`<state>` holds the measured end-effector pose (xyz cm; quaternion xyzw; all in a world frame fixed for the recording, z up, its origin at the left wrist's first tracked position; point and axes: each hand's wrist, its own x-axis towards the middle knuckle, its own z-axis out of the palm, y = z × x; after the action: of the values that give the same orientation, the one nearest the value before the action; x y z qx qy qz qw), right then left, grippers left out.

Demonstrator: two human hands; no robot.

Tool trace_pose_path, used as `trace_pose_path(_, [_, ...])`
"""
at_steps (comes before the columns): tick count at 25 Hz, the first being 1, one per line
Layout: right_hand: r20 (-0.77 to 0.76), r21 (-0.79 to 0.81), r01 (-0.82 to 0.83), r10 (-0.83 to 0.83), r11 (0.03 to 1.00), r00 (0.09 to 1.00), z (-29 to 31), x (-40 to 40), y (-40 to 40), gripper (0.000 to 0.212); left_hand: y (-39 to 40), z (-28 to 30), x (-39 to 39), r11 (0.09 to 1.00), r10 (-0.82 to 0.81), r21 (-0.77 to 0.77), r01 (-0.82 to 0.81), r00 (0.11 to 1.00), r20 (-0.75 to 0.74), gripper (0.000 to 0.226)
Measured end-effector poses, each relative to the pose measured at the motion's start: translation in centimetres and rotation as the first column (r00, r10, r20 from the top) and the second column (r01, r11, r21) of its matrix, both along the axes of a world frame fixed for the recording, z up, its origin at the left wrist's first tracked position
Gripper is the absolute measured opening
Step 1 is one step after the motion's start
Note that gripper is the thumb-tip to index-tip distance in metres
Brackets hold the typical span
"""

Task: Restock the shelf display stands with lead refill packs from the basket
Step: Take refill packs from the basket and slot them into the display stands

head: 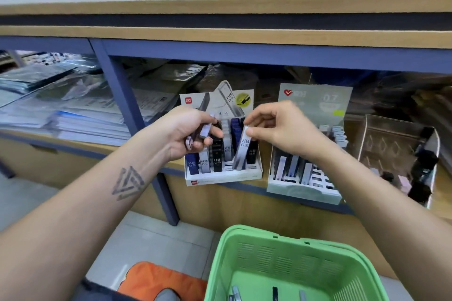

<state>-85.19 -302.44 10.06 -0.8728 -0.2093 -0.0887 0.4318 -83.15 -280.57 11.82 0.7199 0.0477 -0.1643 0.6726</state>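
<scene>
Head view: the right hand pinches the top of a slim grey HB 0.5 lead refill pack between thumb and fingertips, with its lower end down among the slots of the white cardboard display stand on the wooden shelf. The risk as I read it: the pack sits tilted, so it could catch a slot edge or knock the neighbouring black and blue packs over. The left hand, just left of the stand's back card, is closed round a small bunch of spare refill packs; held that loosely fanned, one could slip and drop to the floor. A second pale green display stand waits just to the right, partly filled. Near and low, the green plastic basket holds a few more packs, well apart from both hands.
</scene>
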Motion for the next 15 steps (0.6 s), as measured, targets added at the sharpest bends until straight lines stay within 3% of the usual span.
trace_pose_path(4, [0.176,-0.224,0.084,-0.045,0.971,0.983,-1.8,1.0,3.0,0.013,1.2,-0.4,-0.1,1.000,0.013,0.020,-0.013,1.000,0.019,0.010])
trace_pose_path(8, [0.239,-0.302,0.118,-0.045,0.946,0.970,-3.2,1.4,4.0,0.012,1.5,-0.6,-0.1,1.000,0.002,0.022,-0.002,1.000,0.000,0.010])
trace_pose_path(11, [0.239,-0.316,0.115,-0.038,0.942,0.970,-3.6,1.5,4.7,0.013,1.6,-0.6,0.1,1.000,0.000,0.029,0.001,1.000,-0.011,0.012])
trace_pose_path(15, [0.126,-0.317,0.059,-0.019,0.946,0.992,-3.2,1.9,4.6,0.011,1.7,-0.5,0.0,0.999,-0.004,0.040,0.004,1.000,-0.009,0.011])
